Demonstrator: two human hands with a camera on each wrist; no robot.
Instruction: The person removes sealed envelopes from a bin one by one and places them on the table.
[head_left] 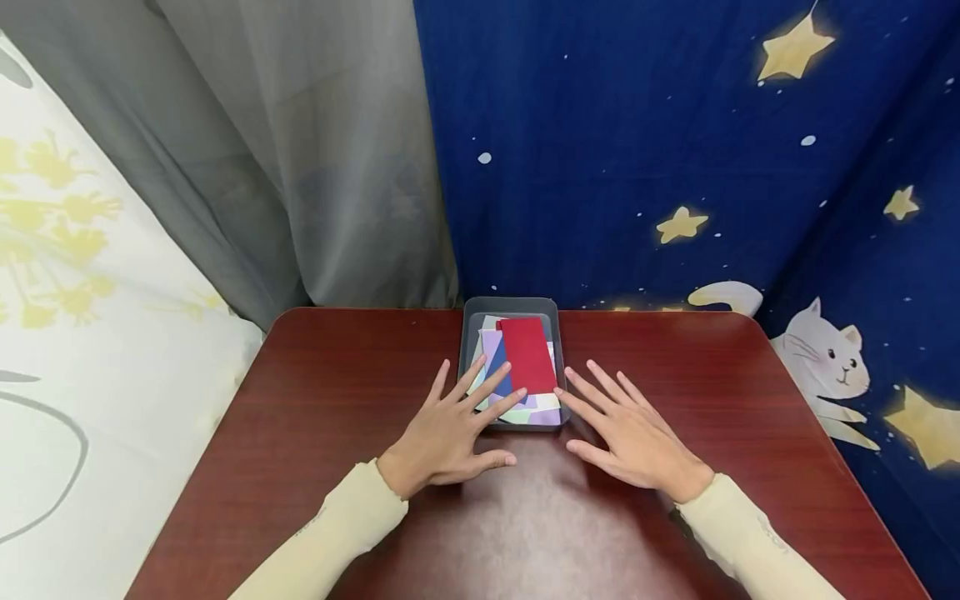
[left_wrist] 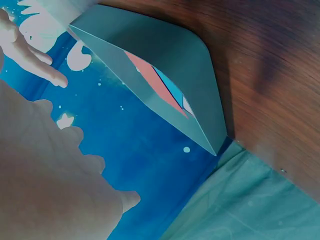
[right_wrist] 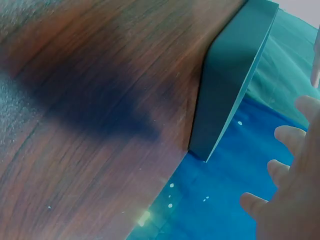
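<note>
A dark grey tray stands at the far edge of the table, holding a red envelope-like paper piece on top of several blue, lilac, white and pale green sheets. My left hand is spread with straight fingers, its fingertips overlapping the tray's left part in the head view. To the tray's right, my right hand is spread too, its index finger near the tray's rim. Neither hand holds anything. In the left wrist view, the tray's side wall hides most of the papers.
The reddish-brown wooden table reaches to both sides of the tray. Behind it hang a grey curtain and a dark blue curtain with stars and a cat. A white patterned cloth hangs on the left.
</note>
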